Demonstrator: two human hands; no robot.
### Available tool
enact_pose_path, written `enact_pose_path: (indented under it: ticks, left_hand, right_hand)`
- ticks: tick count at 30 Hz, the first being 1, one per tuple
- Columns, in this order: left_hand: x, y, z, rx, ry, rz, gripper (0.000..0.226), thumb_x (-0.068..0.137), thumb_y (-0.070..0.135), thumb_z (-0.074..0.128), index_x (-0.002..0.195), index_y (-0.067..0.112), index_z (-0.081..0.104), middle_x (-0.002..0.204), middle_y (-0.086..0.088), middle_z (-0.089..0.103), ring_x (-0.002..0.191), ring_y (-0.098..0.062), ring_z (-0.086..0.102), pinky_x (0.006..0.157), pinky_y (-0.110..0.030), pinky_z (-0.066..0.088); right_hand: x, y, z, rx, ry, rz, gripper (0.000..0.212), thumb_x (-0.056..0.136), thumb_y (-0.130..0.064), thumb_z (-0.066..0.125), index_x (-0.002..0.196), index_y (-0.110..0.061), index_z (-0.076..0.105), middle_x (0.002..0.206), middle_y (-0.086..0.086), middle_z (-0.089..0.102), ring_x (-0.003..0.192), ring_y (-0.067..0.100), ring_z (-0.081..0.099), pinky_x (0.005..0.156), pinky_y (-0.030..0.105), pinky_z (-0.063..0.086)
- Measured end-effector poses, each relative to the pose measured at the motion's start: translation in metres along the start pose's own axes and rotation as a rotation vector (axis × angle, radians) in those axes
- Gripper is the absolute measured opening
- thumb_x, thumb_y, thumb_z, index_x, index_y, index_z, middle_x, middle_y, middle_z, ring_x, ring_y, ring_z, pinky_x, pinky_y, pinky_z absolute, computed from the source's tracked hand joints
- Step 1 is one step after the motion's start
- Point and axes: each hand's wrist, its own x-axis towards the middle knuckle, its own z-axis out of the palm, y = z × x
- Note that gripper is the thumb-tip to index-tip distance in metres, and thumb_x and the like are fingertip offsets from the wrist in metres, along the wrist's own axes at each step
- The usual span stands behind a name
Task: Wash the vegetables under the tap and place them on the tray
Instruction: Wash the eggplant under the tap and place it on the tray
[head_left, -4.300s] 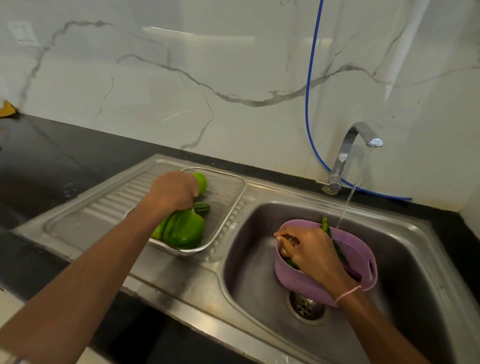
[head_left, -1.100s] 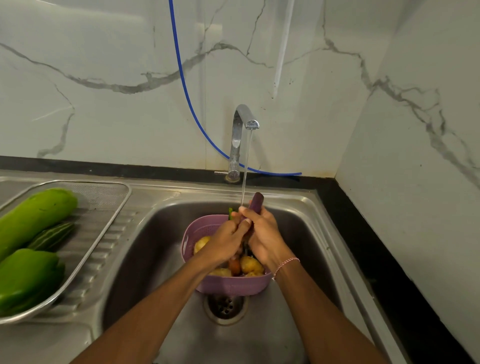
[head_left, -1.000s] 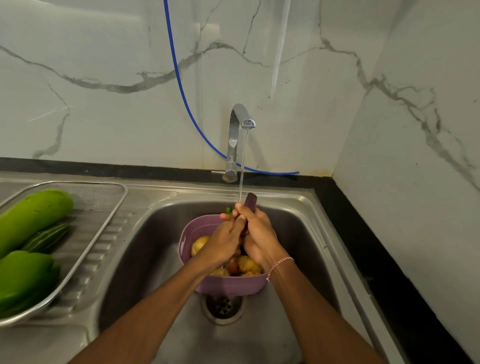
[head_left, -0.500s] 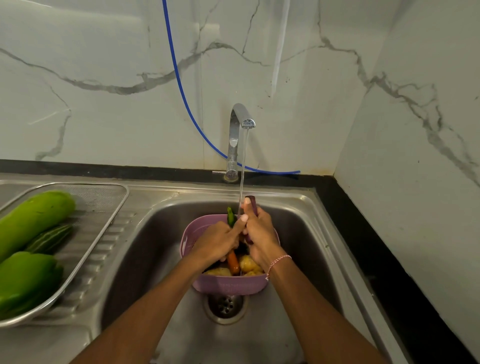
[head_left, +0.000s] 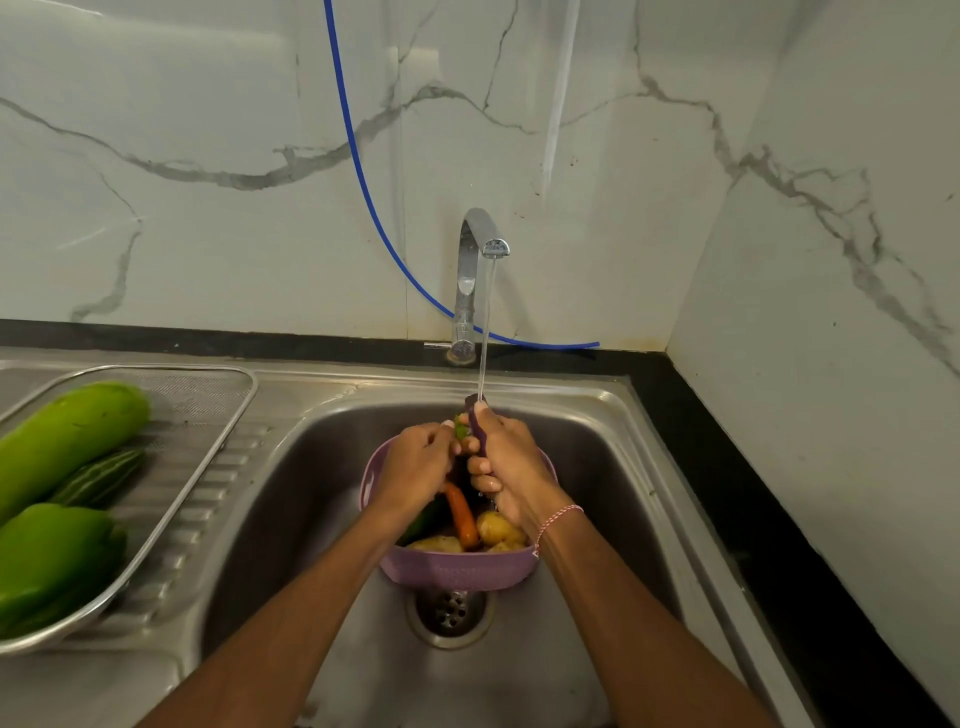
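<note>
- Aubergine (head_left: 475, 410): dark purple and long, held upright over the sink basin (head_left: 613, 467), above the colander. Its top end meets the water stream (head_left: 485, 322).
- Right hand (head_left: 506, 467): fingers curled round the aubergine's shaft, thumb lying along it. A red-and-white thread bracelet (head_left: 558, 519) sits on the wrist.
- Left hand (head_left: 415, 467): fingers curled in and gripping the aubergine at a green bit (head_left: 461, 430), knuckles touching the right hand.
- Colander (head_left: 457, 571): lilac plastic, standing in the basin over the drain (head_left: 451, 613). It holds 1 carrot (head_left: 461, 514), potatoes (head_left: 498, 527) and a dark green piece that is partly hidden.
- Tap (head_left: 475, 280): chrome, at the basin's back edge, running.
- Tray (head_left: 208, 415): steel mesh, on the drainboard left of the basin. It carries 3 green vegetables: a bottle gourd (head_left: 67, 436), a striped gourd (head_left: 98, 478) touching it, and a capsicum (head_left: 52, 561) at the near end.
- Blue hose (head_left: 363, 171): hangs down the marble wall and passes behind the tap.
- Counter (head_left: 727, 493): black, along the sink's right and back edges.
</note>
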Motion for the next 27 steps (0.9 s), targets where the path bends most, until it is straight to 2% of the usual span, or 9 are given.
enact_pose_path:
  ticks: [3,5,6,8,11,16,20,24,27]
  left_hand:
    - [-0.004,0.002,0.003,-0.053,-0.075,-0.056,0.028,0.110,0.030,0.041,0.106,0.013,0.062,0.080,-0.008,0.070,0.061,-0.016,0.066,0.052,-0.028,0.052]
    - [-0.006,0.004,0.006,-0.182,-0.164,-0.109,0.028,0.111,0.032,0.038,0.113,0.014,0.060,0.083,-0.007,0.069,0.068,-0.016,0.069,0.059,-0.031,0.058]
    - [-0.006,0.005,0.007,-0.224,-0.198,-0.121,0.030,0.112,0.034,0.037,0.116,0.013,0.059,0.084,-0.006,0.068,0.071,-0.016,0.070,0.065,-0.033,0.060]
    - [-0.005,0.005,0.008,-0.257,-0.227,-0.109,0.029,0.112,0.035,0.038,0.129,0.021,0.056,0.095,-0.001,0.070,0.083,-0.014,0.070,0.078,-0.035,0.062]
    - [-0.005,0.005,0.008,-0.297,-0.273,-0.093,0.033,0.112,0.031,0.037,0.144,0.036,0.046,0.123,0.005,0.064,0.112,-0.012,0.064,0.098,-0.040,0.057]
    - [-0.010,0.013,0.010,-0.435,-0.360,-0.190,0.038,0.112,0.025,0.042,0.143,0.045,0.038,0.124,-0.007,0.063,0.109,-0.028,0.068,0.078,-0.045,0.064]
    - [-0.008,0.008,0.008,-0.520,-0.445,-0.201,0.048,0.109,0.009,0.042,0.152,0.031,0.037,0.133,-0.013,0.062,0.110,-0.029,0.069,0.079,-0.046,0.063]
    - [-0.009,0.006,0.005,-0.463,-0.475,-0.136,0.054,0.102,-0.004,0.046,0.142,0.033,0.044,0.126,-0.014,0.065,0.100,-0.024,0.070,0.083,-0.045,0.061]
    - [-0.007,0.002,0.002,-0.297,-0.443,-0.041,0.061,0.099,-0.004,0.055,0.144,0.036,0.041,0.129,-0.007,0.065,0.109,-0.022,0.070,0.096,-0.051,0.059]
  right_hand:
    - [-0.001,0.000,0.002,-0.120,0.030,0.046,0.059,0.106,-0.063,0.040,0.081,-0.014,0.062,0.057,-0.002,0.052,0.041,0.009,0.038,0.035,0.021,0.027]
    - [-0.002,0.002,0.000,-0.157,0.020,0.057,0.063,0.106,-0.065,0.038,0.076,-0.014,0.061,0.056,0.000,0.055,0.041,0.010,0.043,0.037,0.022,0.033]
    - [-0.002,0.002,0.000,-0.134,0.003,0.055,0.059,0.107,-0.061,0.041,0.084,-0.012,0.064,0.062,0.002,0.062,0.046,0.011,0.053,0.041,0.024,0.042]
    - [-0.001,0.005,0.003,0.026,-0.025,0.054,0.040,0.110,-0.043,0.048,0.113,-0.009,0.068,0.095,0.011,0.076,0.082,0.019,0.075,0.066,0.034,0.062]
    - [0.000,0.008,0.002,0.247,-0.085,0.053,0.030,0.109,-0.019,0.054,0.137,-0.008,0.060,0.126,0.020,0.071,0.117,0.033,0.070,0.089,0.046,0.063]
    - [-0.003,0.002,-0.001,0.022,0.005,0.011,0.019,0.111,-0.030,0.049,0.124,-0.018,0.057,0.112,0.014,0.071,0.097,0.024,0.073,0.070,0.035,0.063]
    - [0.004,0.008,0.000,-0.103,0.003,-0.040,0.018,0.111,-0.035,0.048,0.117,-0.023,0.060,0.113,0.011,0.072,0.104,0.023,0.073,0.090,0.042,0.064]
    - [0.009,0.019,0.002,-0.135,-0.059,-0.085,0.021,0.108,-0.034,0.057,0.126,-0.024,0.063,0.116,0.008,0.075,0.108,0.024,0.074,0.094,0.050,0.063]
    - [0.011,0.021,0.001,-0.093,-0.079,-0.143,0.026,0.104,-0.019,0.064,0.130,-0.021,0.063,0.120,0.008,0.074,0.113,0.023,0.072,0.094,0.042,0.063]
